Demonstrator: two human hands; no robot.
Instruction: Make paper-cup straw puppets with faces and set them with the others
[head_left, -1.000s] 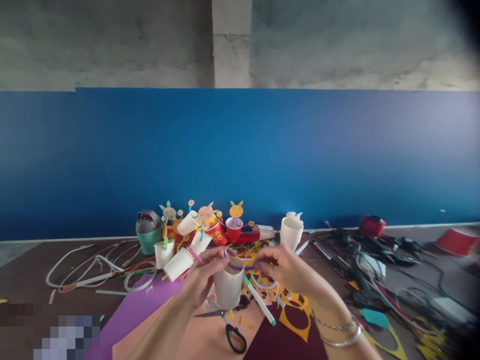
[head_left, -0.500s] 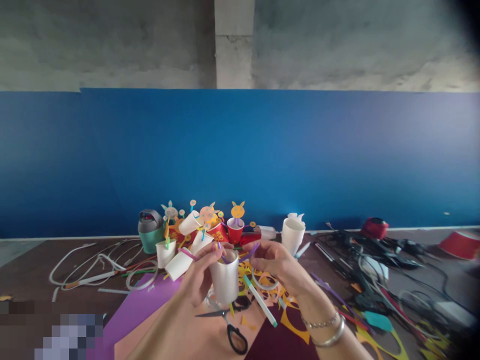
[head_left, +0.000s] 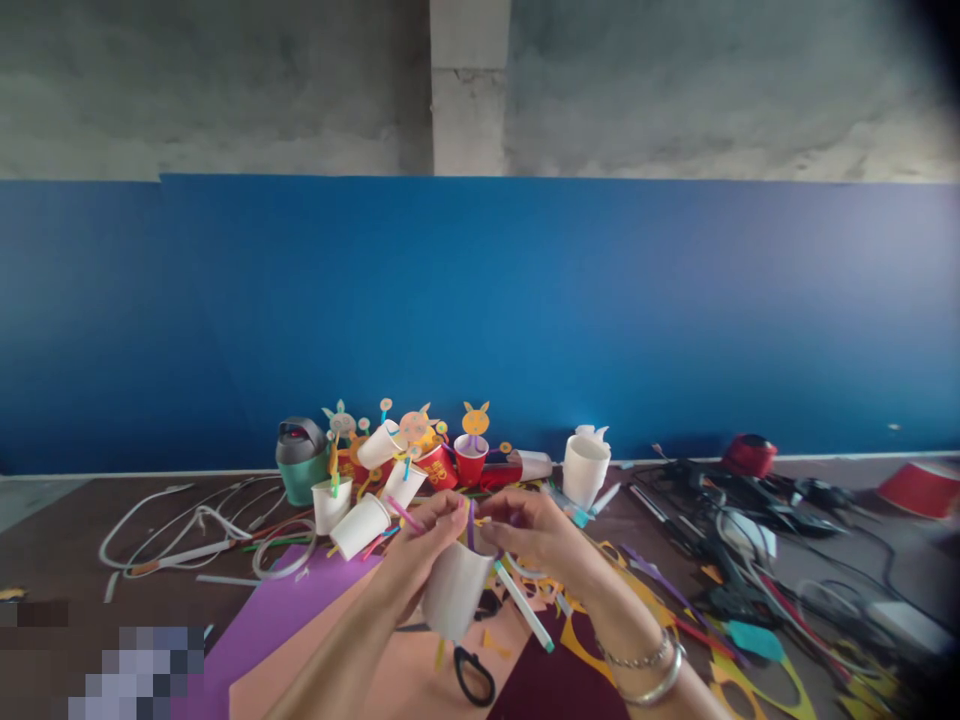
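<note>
- Lower centre: black-handled scissors (head_left: pixel 471 672) lie on a peach sheet (head_left: pixel 375 670), just under the hands.
- Left hand (head_left: pixel 420 545) grips a white paper cup (head_left: pixel 454 592), tilted, at frame centre-bottom.
- Right hand (head_left: pixel 529 530) pinches a purple strip (head_left: pixel 471 522) at the cup's rim, fingers narrow.
- Behind: cluster of decorated cups (head_left: pixel 405 465), bare brown floor (head_left: pixel 67 550) left, tangled cables (head_left: pixel 750 520) right.
- Far edge: blue wall (head_left: pixel 525 310).

A makeshift craft workspace set up in a bare, unfinished room: behind the blue backdrop board (head_left: pixel 525 310) rises a raw concrete wall (head_left: pixel 225 90). In front of the board, the tabletop (head_left: pixel 60 550) is littered with decorated paper cups (head_left: pixel 405 460), coloured paper sheets (head_left: pixel 277 620), scissors (head_left: pixel 472 675) and paper offcuts (head_left: pixel 592 630).
</note>
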